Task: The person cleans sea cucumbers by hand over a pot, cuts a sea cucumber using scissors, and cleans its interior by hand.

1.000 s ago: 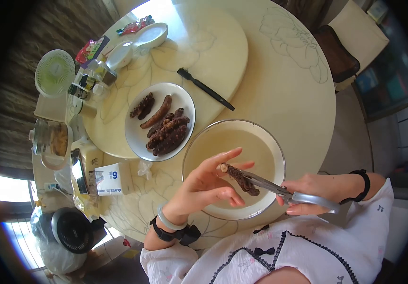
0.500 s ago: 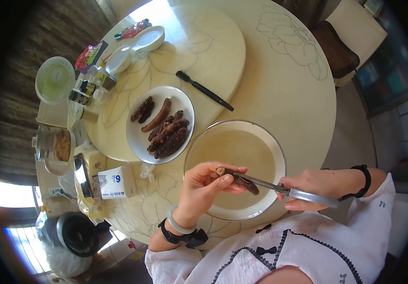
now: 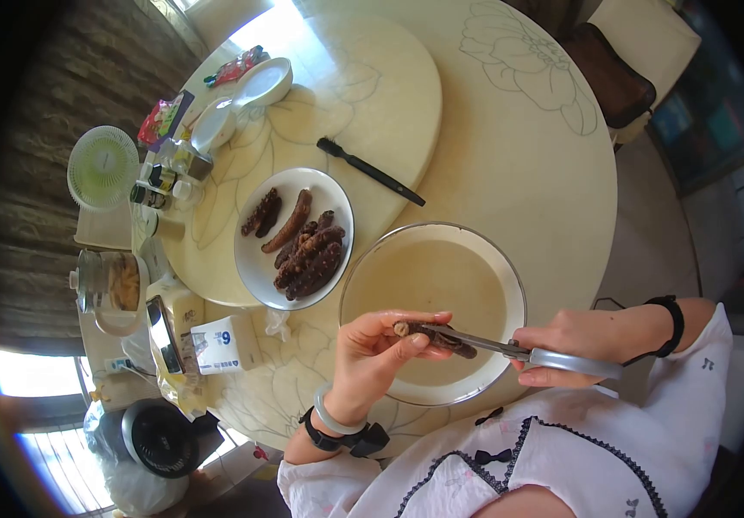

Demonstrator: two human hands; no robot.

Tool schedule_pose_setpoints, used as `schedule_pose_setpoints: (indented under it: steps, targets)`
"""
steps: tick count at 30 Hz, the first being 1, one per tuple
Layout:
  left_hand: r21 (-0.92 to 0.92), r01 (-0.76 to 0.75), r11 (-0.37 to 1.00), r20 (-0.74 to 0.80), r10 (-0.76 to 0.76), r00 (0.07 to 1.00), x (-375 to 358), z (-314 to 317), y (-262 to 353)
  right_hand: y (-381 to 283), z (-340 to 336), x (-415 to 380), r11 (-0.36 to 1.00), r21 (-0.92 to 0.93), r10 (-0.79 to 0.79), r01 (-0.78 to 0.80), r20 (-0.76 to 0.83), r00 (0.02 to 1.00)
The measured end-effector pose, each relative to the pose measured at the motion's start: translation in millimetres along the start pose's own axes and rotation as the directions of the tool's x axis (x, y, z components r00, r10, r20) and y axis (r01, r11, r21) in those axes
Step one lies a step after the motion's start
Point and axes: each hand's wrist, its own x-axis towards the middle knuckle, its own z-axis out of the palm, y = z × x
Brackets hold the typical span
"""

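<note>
Over the white basin of cloudy liquid, my left hand pinches a dark brown, knobbly sea cucumber. My right hand is wrapped round the grey handles of the scissors. The scissor blades lie along the sea cucumber, close to my left fingertips; whether they have cut in is too small to tell. Beyond the basin, to the left, a white plate holds several more brown sea cucumbers.
A black brush lies at the turntable's edge. White bowls, jars and a green basket stand at the upper left. A tissue pack and a glass pot are at the left. A chair stands upper right.
The view has shifted slightly, so the plate and left-side items appear a little lower. The sea cucumber and scissors lie at a slightly flatter angle. Both hands keep their grip.
</note>
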Motion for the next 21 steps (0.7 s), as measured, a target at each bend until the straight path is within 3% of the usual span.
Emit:
schedule_pose_setpoints:
  steps: [21]
  targets:
    - [-0.014, 0.159, 0.987, -0.01, -0.16, 0.987, 1.1, 0.2, 10.3, 9.0, 3.4, -1.4, 0.987, -0.156, -0.061, 0.051, -0.061, 0.996]
